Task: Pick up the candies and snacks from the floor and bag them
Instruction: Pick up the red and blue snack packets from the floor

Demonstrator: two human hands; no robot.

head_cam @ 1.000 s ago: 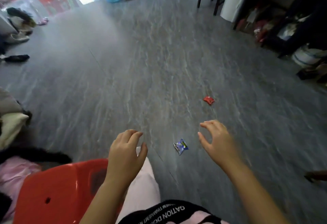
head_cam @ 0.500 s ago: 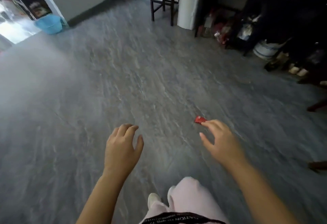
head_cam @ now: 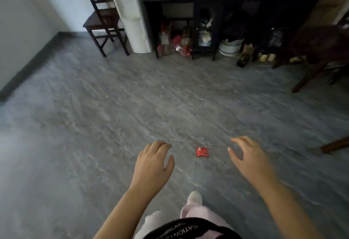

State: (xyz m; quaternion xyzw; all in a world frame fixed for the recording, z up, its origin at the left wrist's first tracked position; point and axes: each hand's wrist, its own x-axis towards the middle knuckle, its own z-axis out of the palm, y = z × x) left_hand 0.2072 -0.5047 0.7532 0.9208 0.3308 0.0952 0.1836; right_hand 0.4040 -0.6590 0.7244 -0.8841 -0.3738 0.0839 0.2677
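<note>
On the floor [head_cam: 94,135] at twelve o'clock, a candy [head_cam: 202,152] is seemingly targeted; left hand [head_cam: 153,165] and right hand [head_cam: 249,161] are held empty, relaxed. Stooping and pinching are required.

red candy [head_cam: 202,152] on grey floor [head_cam: 94,125], between left hand [head_cam: 152,165], right hand [head_cam: 251,161]

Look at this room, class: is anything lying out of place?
Yes: one small red candy packet lies on the bare grey floor, between the left hand and right hand. Neither hand touches it, and both are empty.
</note>
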